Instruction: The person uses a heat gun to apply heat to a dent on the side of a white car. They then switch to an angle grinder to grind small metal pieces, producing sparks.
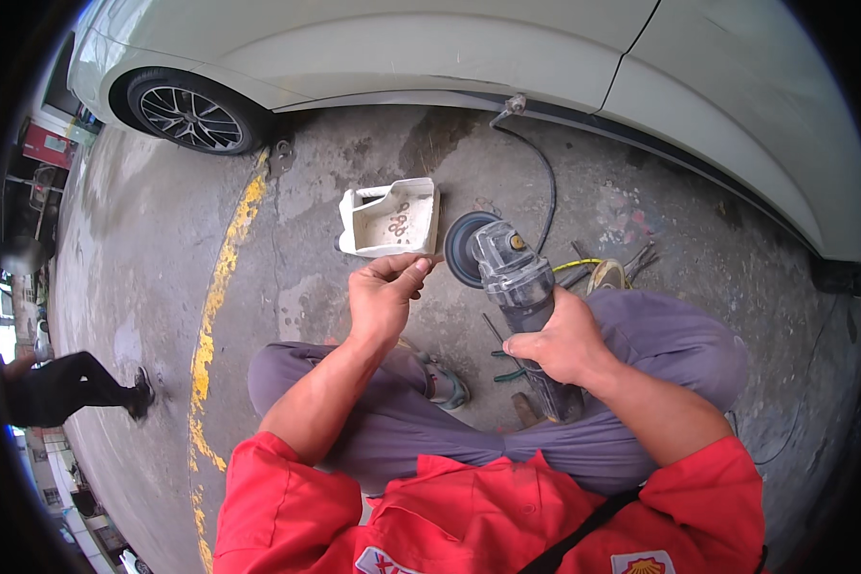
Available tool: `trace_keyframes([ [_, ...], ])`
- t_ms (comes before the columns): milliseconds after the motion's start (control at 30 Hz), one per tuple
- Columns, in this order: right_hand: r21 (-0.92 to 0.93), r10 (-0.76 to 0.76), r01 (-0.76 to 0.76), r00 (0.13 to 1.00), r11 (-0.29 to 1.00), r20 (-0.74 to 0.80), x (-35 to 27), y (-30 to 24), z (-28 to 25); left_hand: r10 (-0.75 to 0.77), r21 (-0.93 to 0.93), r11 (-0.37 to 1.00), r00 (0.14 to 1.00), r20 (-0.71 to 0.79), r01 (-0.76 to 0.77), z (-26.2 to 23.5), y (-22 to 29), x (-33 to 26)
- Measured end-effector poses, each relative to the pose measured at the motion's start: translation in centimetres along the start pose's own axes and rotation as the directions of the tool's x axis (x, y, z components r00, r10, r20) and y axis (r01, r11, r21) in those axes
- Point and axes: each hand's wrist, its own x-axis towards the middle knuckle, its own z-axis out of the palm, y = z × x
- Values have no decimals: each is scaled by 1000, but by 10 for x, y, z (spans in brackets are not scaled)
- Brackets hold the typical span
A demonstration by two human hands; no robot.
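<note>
My right hand (566, 340) is wrapped round the body of a grey angle grinder (515, 273), held above my lap with its head pointing away from me. The dark round disc (471, 251) faces left, toward my left hand (385, 298). Thumb and forefinger of that hand are pinched together close to the disc's edge, on something thin and too small to name. Just beyond them, a cut-open white plastic jug (347, 230) stands on the ground. Several reddish-brown rings (398, 222) lie inside it.
A pale car (430, 48) stands along the far side, its wheel (191, 113) at left. A dark cable (551, 182) runs from a metal fitting (516, 103) at the car's lower edge. Thin rods (641, 261) lie at right. Another person's leg (86, 383) shows at far left.
</note>
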Motion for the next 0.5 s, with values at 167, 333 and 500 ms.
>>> trace_keyframes([
  [167, 16, 37, -37, 999, 999, -28, 3, 10, 5, 0, -32, 999, 1000, -8, 0, -6, -3, 4],
  [333, 27, -12, 13, 1000, 1000, -16, 4, 9, 5, 21, 5, 1000, 999, -47, -21, -1, -7, 3],
  [500, -82, -5, 3, 1000, 997, -31, 3, 5, 5, -39, -54, 998, 999, -33, 37, -6, 0, 4],
])
